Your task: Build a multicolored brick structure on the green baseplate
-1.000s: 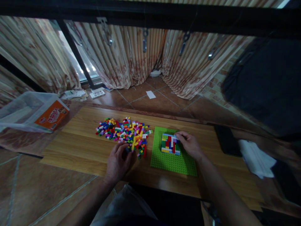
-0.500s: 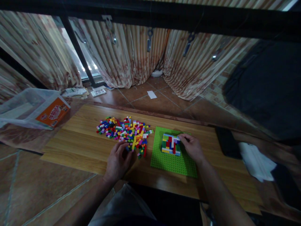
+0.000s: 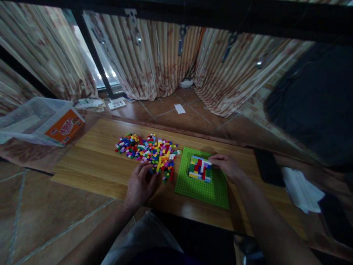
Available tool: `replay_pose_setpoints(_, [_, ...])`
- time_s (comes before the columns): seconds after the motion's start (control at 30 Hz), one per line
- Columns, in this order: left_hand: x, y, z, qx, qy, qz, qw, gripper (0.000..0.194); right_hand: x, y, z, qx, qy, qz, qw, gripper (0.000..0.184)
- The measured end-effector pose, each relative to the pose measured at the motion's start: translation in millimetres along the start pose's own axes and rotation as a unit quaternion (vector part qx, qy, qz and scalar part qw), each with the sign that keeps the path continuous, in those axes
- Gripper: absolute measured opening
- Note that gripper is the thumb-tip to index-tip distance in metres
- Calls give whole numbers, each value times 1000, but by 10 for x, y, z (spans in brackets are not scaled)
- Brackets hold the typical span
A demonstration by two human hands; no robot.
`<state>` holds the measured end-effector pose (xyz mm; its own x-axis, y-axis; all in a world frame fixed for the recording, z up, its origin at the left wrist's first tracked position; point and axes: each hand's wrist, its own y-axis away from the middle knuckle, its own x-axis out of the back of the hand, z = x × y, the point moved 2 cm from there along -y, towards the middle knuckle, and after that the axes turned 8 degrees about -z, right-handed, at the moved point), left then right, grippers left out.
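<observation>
My left hand (image 3: 140,184) hovers at the near edge of a loose pile of small colourful toy bricks (image 3: 151,151). Its fingers are curled, with a gap between thumb and forefinger, and I see nothing between them. On the table lies a green studded baseplate (image 3: 204,193). A low, roughly square brick build (image 3: 199,169) in mixed colours sits on it. My right hand (image 3: 224,165) has its fingertips pinched together at the build's far right corner. Whatever they may hold is too small and hidden to make out.
The wooden table (image 3: 91,158) carries pile and baseplate. A clear plastic bin (image 3: 41,121) with an orange label stands to the left. On the right are a dark flat object (image 3: 268,167) and white papers (image 3: 302,189). Striped curtains (image 3: 165,59) hang beyond.
The baseplate with its build has turned slightly on the table. My right hand stays at the same corner, its wrist shifted a little right. The left hand stays by the pile; the view shifts slightly.
</observation>
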<state>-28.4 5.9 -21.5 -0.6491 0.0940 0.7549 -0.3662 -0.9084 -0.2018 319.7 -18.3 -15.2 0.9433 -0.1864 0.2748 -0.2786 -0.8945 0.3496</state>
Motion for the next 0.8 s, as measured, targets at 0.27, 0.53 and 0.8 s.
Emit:
replay_pose_setpoints(0.27, [5, -3, -5, -14, 3, 7, 1000, 27, -72, 23, 55, 32, -27, 56, 998, 29])
replay_pose_setpoints(0.53, [-47, 21, -79, -7, 17, 19, 1000, 42, -150, 357, 147, 81, -93, 220, 968, 35])
replay_pose_setpoints(0.8, [96, 128, -34, 40, 176, -8, 984, 49, -809, 982, -199, 157, -37, 184, 970, 30])
